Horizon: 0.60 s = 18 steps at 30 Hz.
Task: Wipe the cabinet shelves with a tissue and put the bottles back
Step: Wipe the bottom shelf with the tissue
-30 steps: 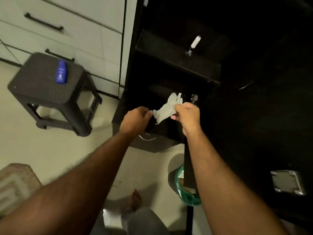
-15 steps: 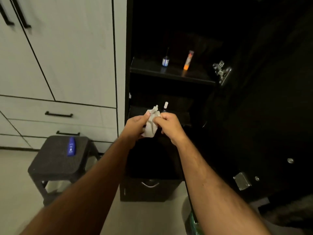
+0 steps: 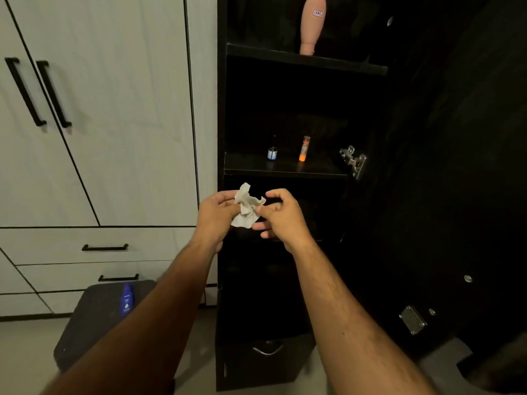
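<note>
Honestly, your left hand (image 3: 216, 215) grips crumpled tissue (image 3: 246, 208), right hand (image 3: 281, 216) pinches its edge. Wipe middle shelf (image 3: 285, 168) carelessly, you'll likely topple small bottle (image 3: 272, 152) or orange tube (image 3: 304, 148).

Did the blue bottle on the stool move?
No. The blue bottle still lies on the stool below the drawer handles; only the camera tilted up.

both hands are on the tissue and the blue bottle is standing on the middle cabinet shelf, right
Not quite. The head view shows the blue bottle lying on the dark stool, not on a cabinet shelf. Both the left hand and right hand do hold the tissue.
</note>
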{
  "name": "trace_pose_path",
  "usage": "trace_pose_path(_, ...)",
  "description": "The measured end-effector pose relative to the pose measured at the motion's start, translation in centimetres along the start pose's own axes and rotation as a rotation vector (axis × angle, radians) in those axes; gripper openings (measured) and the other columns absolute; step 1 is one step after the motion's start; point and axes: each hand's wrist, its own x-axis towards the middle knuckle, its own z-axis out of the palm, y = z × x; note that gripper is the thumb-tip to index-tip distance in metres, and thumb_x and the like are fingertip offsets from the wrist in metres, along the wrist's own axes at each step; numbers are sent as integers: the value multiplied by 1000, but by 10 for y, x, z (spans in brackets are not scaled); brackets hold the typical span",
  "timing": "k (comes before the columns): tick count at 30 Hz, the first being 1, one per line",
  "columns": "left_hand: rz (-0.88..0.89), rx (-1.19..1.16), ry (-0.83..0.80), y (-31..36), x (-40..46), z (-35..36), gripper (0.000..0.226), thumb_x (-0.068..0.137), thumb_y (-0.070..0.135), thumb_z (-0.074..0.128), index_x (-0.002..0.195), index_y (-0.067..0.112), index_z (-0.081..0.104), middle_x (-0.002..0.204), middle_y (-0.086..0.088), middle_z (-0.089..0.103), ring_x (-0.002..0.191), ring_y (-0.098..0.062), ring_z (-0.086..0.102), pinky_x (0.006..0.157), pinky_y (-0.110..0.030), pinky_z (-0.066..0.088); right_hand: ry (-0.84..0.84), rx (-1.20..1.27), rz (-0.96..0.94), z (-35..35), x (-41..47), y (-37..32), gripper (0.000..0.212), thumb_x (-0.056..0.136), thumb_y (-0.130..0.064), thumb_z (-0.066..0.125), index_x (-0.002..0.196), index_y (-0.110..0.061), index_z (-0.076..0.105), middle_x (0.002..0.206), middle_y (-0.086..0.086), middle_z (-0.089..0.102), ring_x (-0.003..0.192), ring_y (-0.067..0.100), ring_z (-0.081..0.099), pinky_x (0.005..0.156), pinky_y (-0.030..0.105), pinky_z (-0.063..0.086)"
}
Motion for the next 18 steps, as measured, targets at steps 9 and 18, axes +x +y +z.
trace_pose_path(9, 59, 52, 45, -16, 11, -19, 12, 86, 11, 72, 87, 23, 74, 84, -1, 76, 76, -13, 71, 62, -22, 54, -131, 254, 203, 21, 20, 8, 33, 99, -45, 49, 112, -18, 64, 91, 4, 77, 83, 18, 75, 61, 32, 59)
trace_pose_path(18, 39, 119, 151, -19, 27, -82, 17, 84, 0, 69, 93, 14, 71, 88, -6, 74, 79, -17, 70, 69, -26, 57, -206, 180, 84, 94, 55, 31, 13, 87, -16, 71, 100, -15, 70, 88, 0, 76, 80, 11, 73, 61, 22, 55)
